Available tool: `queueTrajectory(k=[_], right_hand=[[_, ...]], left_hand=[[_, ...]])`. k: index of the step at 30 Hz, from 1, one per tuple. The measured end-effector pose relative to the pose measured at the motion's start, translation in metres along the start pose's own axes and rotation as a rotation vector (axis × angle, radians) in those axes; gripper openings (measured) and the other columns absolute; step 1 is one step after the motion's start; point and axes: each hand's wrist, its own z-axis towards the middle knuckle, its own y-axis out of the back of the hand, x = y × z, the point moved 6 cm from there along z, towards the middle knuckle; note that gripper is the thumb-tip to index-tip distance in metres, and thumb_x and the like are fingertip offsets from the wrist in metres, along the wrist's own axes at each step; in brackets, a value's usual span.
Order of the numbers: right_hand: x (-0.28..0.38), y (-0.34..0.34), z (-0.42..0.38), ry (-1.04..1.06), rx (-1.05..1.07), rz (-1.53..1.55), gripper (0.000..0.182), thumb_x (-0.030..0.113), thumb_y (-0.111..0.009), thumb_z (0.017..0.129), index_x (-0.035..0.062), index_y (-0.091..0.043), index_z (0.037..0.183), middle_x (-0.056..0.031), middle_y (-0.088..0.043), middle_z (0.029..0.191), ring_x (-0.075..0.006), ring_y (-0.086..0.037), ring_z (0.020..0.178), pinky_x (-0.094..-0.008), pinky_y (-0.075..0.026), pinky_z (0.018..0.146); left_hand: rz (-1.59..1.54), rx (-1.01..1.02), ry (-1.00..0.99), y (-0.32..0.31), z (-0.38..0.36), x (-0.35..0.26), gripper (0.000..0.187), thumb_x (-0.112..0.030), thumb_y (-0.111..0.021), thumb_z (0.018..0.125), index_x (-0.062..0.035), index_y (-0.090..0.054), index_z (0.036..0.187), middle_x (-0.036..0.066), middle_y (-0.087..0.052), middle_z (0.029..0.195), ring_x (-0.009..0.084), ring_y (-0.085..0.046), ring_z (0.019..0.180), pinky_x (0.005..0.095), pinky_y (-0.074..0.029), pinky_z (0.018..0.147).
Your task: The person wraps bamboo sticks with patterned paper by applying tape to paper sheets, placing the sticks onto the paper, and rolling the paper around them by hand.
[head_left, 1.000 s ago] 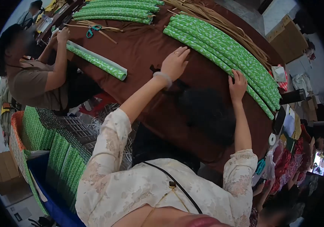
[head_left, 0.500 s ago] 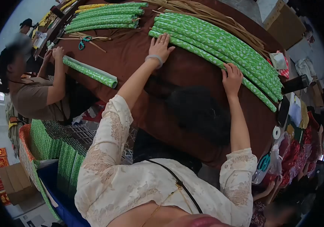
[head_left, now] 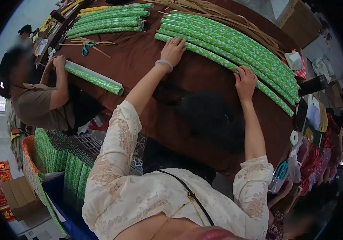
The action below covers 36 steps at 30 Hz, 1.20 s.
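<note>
A long green-and-white patterned roll (head_left: 212,55) lies along the near side of a row of similar green rolls (head_left: 235,38) on the brown-covered table. My left hand (head_left: 173,52), with a pale bangle at the wrist and a ring, rests on this near roll toward its left end, fingers laid over it. Farther right, my right hand (head_left: 246,82) touches the same roll, its fingers slightly bent and apart along the near edge. Neither hand is wrapped round the roll. The undersides of the fingers are hidden.
Brown flat strips (head_left: 227,16) lie behind the rolls. More green rolls (head_left: 111,24) and teal scissors (head_left: 86,49) are at the far left. A co-worker (head_left: 43,100) handles a separate green roll (head_left: 95,78). A dark cylinder (head_left: 313,85) stands at right.
My left hand has shifted slightly right along the roll, with its fingers closer together. My right hand stays nearly in place. The co-worker's hands have moved a little lower and left.
</note>
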Motion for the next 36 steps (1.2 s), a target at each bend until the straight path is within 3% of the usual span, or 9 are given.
queueTrajectory(k=[7,13,16,18,23,26,27,29,36], right_hand=[[-0.003,-0.003,0.000,-0.014,-0.003,0.007,0.025,0.016,-0.063,0.076,0.0159,-0.058,0.100,0.0010,-0.054,0.101,-0.0197,-0.051,0.096,-0.0352,-0.036,0.082],[-0.003,-0.002,-0.002,-0.018,-0.011,-0.011,0.023,0.018,-0.063,0.077,0.0161,-0.058,0.100,0.0012,-0.054,0.102,-0.0199,-0.051,0.096,-0.0353,-0.036,0.082],[-0.002,-0.002,-0.002,-0.010,-0.018,-0.017,0.023,0.018,-0.063,0.078,0.0160,-0.058,0.100,0.0013,-0.054,0.103,-0.0200,-0.051,0.097,-0.0355,-0.037,0.082],[-0.002,-0.001,-0.001,-0.010,-0.018,-0.024,0.023,0.017,-0.063,0.078,0.0160,-0.058,0.100,0.0013,-0.054,0.103,-0.0200,-0.051,0.097,-0.0357,-0.037,0.082],[-0.001,-0.001,0.000,-0.002,-0.018,-0.021,0.022,0.017,-0.062,0.078,0.0159,-0.057,0.099,0.0010,-0.054,0.101,-0.0199,-0.051,0.096,-0.0354,-0.037,0.082],[-0.001,-0.002,0.000,0.012,-0.026,-0.031,0.023,0.017,-0.062,0.077,0.0162,-0.057,0.100,0.0010,-0.054,0.101,-0.0200,-0.051,0.096,-0.0352,-0.036,0.082],[-0.001,-0.002,0.000,0.015,-0.029,-0.035,0.023,0.017,-0.062,0.077,0.0162,-0.057,0.100,0.0010,-0.054,0.101,-0.0200,-0.051,0.096,-0.0352,-0.036,0.082],[-0.002,-0.003,-0.001,-0.003,-0.020,-0.026,0.023,0.017,-0.062,0.078,0.0162,-0.057,0.100,0.0010,-0.053,0.101,-0.0199,-0.051,0.096,-0.0352,-0.036,0.082],[-0.004,-0.004,-0.001,-0.005,-0.004,-0.034,0.023,0.018,-0.062,0.079,0.0165,-0.057,0.101,0.0011,-0.053,0.102,-0.0198,-0.050,0.098,-0.0352,-0.037,0.083]], left_hand=[[0.107,0.021,-0.004,0.010,-0.006,-0.001,0.042,-0.016,-0.052,0.082,-0.0090,-0.046,0.122,0.011,-0.045,0.119,0.0253,-0.041,0.114,0.0382,-0.032,0.097],[0.182,0.026,0.128,-0.006,-0.006,0.001,0.047,-0.017,-0.049,0.083,0.0030,-0.039,0.124,0.014,-0.041,0.123,0.0283,-0.037,0.117,0.0376,-0.030,0.098],[0.373,0.183,0.132,-0.020,-0.007,0.005,0.053,-0.025,-0.047,0.087,0.0094,-0.034,0.125,0.016,-0.039,0.126,0.0307,-0.033,0.121,0.0389,-0.031,0.097],[0.195,0.096,0.363,-0.016,-0.010,0.014,0.058,-0.027,-0.050,0.083,0.0095,-0.033,0.125,0.021,-0.033,0.130,0.0352,-0.028,0.124,0.0415,-0.025,0.101],[0.223,0.060,0.537,0.001,-0.018,0.020,0.064,-0.027,-0.051,0.082,0.0075,-0.026,0.130,0.021,-0.028,0.134,0.0354,-0.023,0.127,0.0398,-0.021,0.104],[0.235,0.042,0.032,0.001,-0.002,-0.011,0.052,-0.011,-0.038,0.086,-0.0044,-0.022,0.136,0.010,-0.026,0.140,0.0247,-0.021,0.131,0.0390,-0.022,0.105],[0.233,0.037,0.032,0.001,-0.001,-0.013,0.052,-0.011,-0.038,0.086,-0.0044,-0.022,0.136,0.010,-0.026,0.140,0.0247,-0.021,0.131,0.0390,-0.022,0.105],[0.242,0.178,-0.264,-0.010,-0.003,-0.033,0.052,-0.007,-0.035,0.085,-0.0092,-0.023,0.136,0.005,-0.026,0.141,0.0201,-0.024,0.130,0.0390,-0.023,0.104],[0.268,0.174,-0.038,-0.010,-0.008,-0.013,0.049,-0.009,-0.034,0.086,-0.0114,-0.027,0.135,0.003,-0.028,0.141,0.0189,-0.026,0.130,0.0443,-0.023,0.103]])
